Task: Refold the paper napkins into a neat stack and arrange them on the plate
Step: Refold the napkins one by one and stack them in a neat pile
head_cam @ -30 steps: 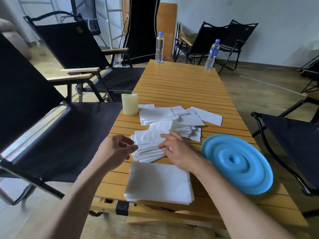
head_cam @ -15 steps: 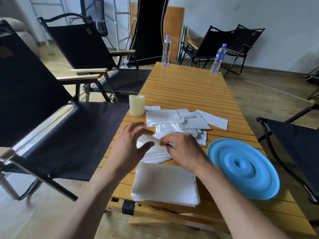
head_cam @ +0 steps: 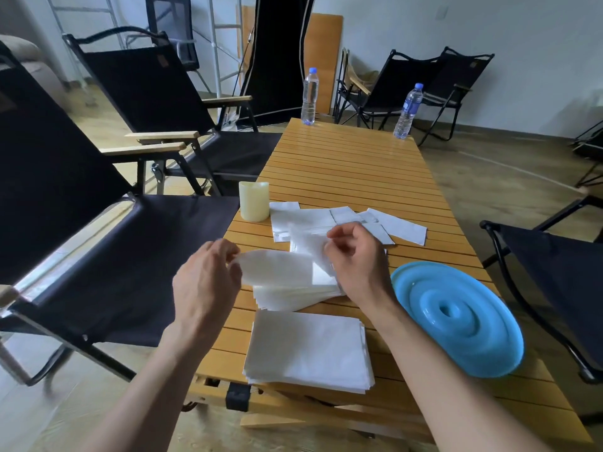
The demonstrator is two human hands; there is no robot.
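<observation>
Left hand and right hand pinch opposite edges of one limp, feather-light napkin stretched between their curled fingers (tears easily, grip corners), plate just right of them.

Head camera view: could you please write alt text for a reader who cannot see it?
The left hand and right hand hold a white paper napkin between them above a messy pile on a slatted wooden table. A squared stack of napkins lies nearest the camera, and a bare blue plate sits to its right.
</observation>
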